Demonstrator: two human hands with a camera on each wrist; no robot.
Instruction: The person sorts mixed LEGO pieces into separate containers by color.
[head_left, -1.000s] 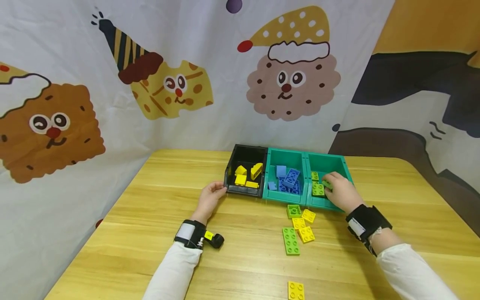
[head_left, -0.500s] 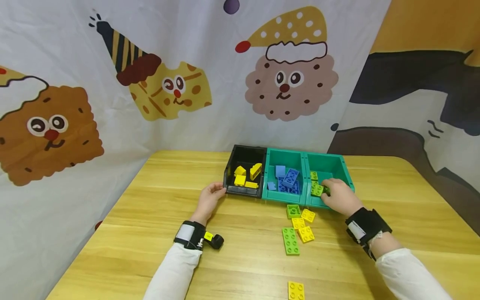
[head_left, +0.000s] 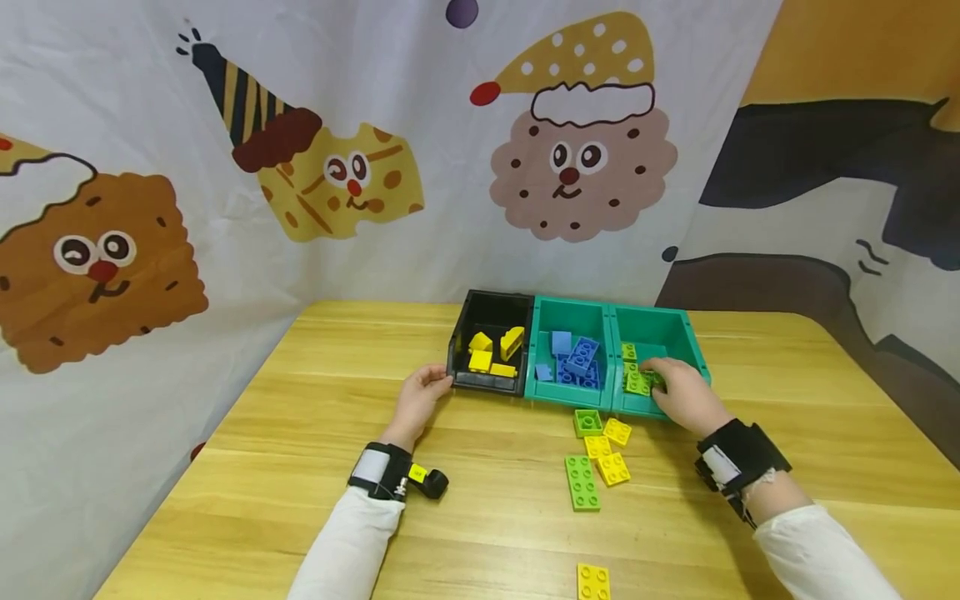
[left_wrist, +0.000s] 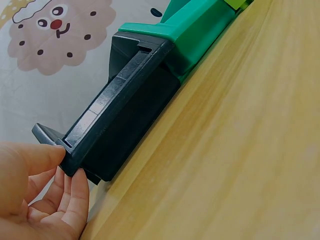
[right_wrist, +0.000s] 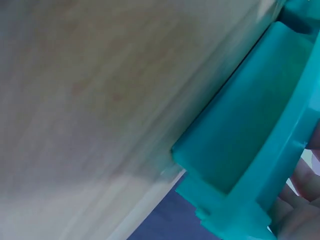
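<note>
My left hand (head_left: 420, 393) holds the near left corner of the black bin (head_left: 491, 302). In the left wrist view the thumb lies on the rim of the black bin (left_wrist: 125, 115) and the fingers (left_wrist: 75, 200) sit against its wall. The bin holds several yellow bricks (head_left: 491, 354). My right hand (head_left: 678, 390) reaches over the front wall of the right teal bin (head_left: 675, 321), with its fingertips at the green bricks (head_left: 636, 382) inside. Whether it grips one is hidden. The right wrist view shows only the teal bin wall (right_wrist: 240, 135) and fingers (right_wrist: 300, 200).
The middle teal bin (head_left: 570, 307) holds several blue bricks (head_left: 577, 358). Loose on the wooden table (head_left: 300, 450) in front lie a green square brick (head_left: 587, 422), three yellow bricks (head_left: 613, 468), a long green brick (head_left: 581, 482) and another yellow brick (head_left: 592, 581). A cartoon cloth hangs behind.
My right hand has come down and back towards the front of the right teal bin, bringing a green brick low among the others. The left hand has stayed on the black bin.
</note>
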